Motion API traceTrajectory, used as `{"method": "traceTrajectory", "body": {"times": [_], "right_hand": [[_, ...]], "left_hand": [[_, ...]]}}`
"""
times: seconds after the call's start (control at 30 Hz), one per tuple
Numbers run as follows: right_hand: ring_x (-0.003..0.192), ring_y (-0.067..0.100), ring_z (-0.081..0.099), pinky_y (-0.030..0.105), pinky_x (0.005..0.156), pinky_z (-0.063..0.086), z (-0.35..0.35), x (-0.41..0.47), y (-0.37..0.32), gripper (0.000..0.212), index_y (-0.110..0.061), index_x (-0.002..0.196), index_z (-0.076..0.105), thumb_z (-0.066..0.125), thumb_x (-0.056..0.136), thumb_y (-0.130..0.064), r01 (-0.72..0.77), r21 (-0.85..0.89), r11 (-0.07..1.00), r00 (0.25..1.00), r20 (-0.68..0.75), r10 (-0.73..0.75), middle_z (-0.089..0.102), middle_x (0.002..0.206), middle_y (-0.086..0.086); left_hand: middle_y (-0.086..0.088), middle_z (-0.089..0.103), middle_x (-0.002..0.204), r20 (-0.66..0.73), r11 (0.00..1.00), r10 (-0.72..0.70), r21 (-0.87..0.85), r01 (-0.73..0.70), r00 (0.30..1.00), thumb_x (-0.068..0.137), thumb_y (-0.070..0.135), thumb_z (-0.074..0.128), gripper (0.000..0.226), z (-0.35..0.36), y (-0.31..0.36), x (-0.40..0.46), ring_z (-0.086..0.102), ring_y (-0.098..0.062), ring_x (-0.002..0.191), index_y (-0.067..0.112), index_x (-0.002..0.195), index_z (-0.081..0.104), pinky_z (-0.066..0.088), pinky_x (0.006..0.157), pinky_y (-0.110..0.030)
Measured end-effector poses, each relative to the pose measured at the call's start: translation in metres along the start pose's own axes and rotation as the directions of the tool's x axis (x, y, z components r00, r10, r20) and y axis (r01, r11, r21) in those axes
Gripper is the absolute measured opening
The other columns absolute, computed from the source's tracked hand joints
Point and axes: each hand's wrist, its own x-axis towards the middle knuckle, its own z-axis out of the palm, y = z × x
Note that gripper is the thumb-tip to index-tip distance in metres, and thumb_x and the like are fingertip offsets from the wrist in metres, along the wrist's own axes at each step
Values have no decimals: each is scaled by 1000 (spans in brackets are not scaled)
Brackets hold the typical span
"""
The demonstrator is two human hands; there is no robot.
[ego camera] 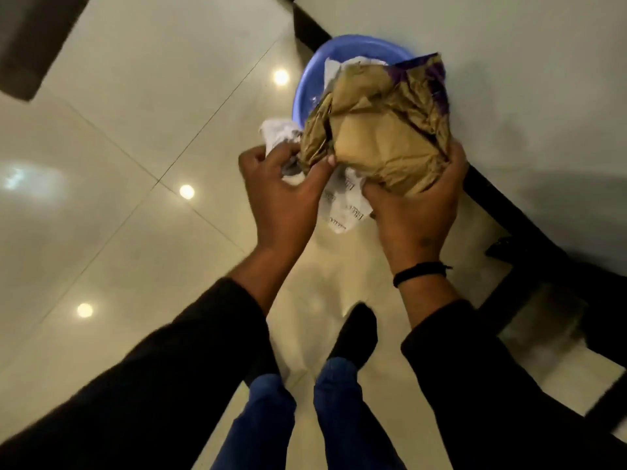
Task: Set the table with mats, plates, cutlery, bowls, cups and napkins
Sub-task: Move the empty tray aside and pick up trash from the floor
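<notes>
Both hands up front: right hand [412,212] cups the crumpled brown bag [380,130], left hand [288,191] pinches its near-left edge, blue basin [305,93] directly beyond.

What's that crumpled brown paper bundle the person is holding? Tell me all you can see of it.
The crumpled brown paper bundle looks like a creased bag with a purple printed patch at its upper right. Both hands hold it up above a round blue plastic basin: the left hand pinches its left edge, the right hand cups it underneath. White printed paper pokes out below.
</notes>
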Motion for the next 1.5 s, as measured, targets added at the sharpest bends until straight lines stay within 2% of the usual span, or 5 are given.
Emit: {"method": "traceTrajectory", "body": {"times": [0.2, 0.83, 1.03, 1.17, 1.5], "right_hand": [[121, 28, 52, 32, 95, 51, 21, 75, -1, 113, -17, 154, 24, 90, 65, -35, 38, -267, 963, 999, 30, -31, 35, 143, 14], [136, 41, 35, 43, 109, 39, 58, 111, -24, 91, -23, 154, 19, 74, 83, -34, 365, -709, 603, 868, 494, 56, 15, 154, 24], [119, 35, 49, 40, 96, 49, -6, 60, -82, 80, -19, 147, 33, 76, 82, -35, 273, -642, 716, 922, 387, -5, 30, 146, 18], [109, 13, 55, 1, 75, 34, -81, 13, -162, 58, -13, 137, 50, 73, 88, -33, 138, -389, 911, 905, 422, 43, 52, 124, -1], [78, 18, 65, 28, 72, 57, -283, -79, -337, 17, -12, 96, 71, 68, 88, -26, -5, -183, 983, 911, 404, 80, 69, 85, 1]], "left_hand": [[0, 58, 72, 315, 956, 35, 267, -124, 948, 83, 42, 62, 26, 58, 16, 77, 55, -18, 76, 22, 69, 54, 28, 50, -8], [0, 61, 134, 253, 921, -14, 379, -85, 967, 86, 23, 67, 51, 27, 9, 78, 55, -16, 123, 17, 136, 57, 35, 87, -16], [12, 68, 108, 226, 985, 9, 166, -48, 974, 87, 32, 73, 33, -22, 65, 29, 68, -12, 99, 21, 119, 69, 58, 86, -40], [16, 68, 103, 270, 995, -33, 101, 5, 962, 89, 37, 71, 32, -71, 150, -21, 71, -15, 93, 24, 118, 69, 60, 82, -47], [2, 73, 106, 513, 997, -42, 78, 2, 858, 97, 42, 61, 29, -176, 380, -149, 71, -17, 96, 21, 115, 71, 61, 73, -39]]}}
